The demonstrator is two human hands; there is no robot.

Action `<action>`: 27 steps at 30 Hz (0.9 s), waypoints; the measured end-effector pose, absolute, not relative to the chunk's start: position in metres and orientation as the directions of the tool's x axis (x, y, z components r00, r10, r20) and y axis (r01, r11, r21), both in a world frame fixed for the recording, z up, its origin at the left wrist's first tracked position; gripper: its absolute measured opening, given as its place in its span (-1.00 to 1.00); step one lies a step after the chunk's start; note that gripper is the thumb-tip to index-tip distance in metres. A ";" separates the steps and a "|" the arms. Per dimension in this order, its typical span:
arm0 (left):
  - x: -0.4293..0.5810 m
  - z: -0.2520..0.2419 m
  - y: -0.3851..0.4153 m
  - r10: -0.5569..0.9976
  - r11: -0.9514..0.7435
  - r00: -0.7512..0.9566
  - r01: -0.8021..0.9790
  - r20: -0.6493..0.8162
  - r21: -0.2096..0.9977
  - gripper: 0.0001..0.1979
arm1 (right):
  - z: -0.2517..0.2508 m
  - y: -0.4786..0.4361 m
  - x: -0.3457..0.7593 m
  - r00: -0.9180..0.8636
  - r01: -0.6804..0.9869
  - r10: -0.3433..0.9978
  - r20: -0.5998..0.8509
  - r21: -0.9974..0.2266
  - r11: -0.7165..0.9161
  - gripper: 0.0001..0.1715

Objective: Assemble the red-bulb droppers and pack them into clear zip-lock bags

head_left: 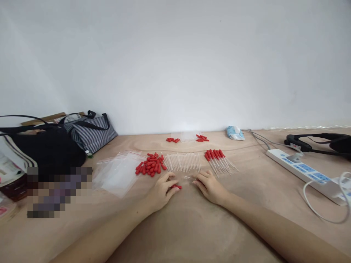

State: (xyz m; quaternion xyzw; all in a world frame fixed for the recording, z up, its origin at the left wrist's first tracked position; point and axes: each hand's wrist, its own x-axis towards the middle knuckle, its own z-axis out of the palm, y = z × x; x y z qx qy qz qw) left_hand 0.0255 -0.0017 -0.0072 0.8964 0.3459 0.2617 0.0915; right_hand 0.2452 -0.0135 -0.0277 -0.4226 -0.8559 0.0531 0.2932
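My left hand (162,190) rests on the wooden table (192,226) with its fingers pinched on a red rubber bulb (177,186). My right hand (208,185) lies just to the right, fingers curled around a clear glass dropper tube (189,178) whose end points toward the bulb. Right beyond the hands are a pile of red bulbs (150,165), a row of clear tubes (182,162) and several assembled droppers with red bulbs (219,159).
Clear zip bags (117,173) lie to the left of the bulbs. A black bag (41,148) and a striped bag (90,131) stand at far left. More bulbs and tubes (188,137) sit by the wall, near a blue packet (235,133). A white power strip (304,171) with cables is at right.
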 end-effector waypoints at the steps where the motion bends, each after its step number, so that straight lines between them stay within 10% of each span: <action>1: 0.025 -0.008 -0.001 0.669 -0.744 0.614 0.565 0.419 0.358 -0.87 | -0.026 -0.014 0.244 -0.485 0.681 0.745 0.457 -0.337 0.650 -0.75; 21: 0.032 -0.008 -0.007 0.794 -0.569 0.526 0.469 0.304 0.675 -0.81 | -0.015 -0.024 0.234 -0.488 0.559 0.716 0.499 -0.451 0.696 -0.72; 27: 0.031 -0.005 -0.010 0.749 -0.634 0.576 0.481 0.327 0.605 -0.81 | -0.009 -0.021 0.239 -0.600 0.567 0.675 0.429 -0.368 0.737 -0.72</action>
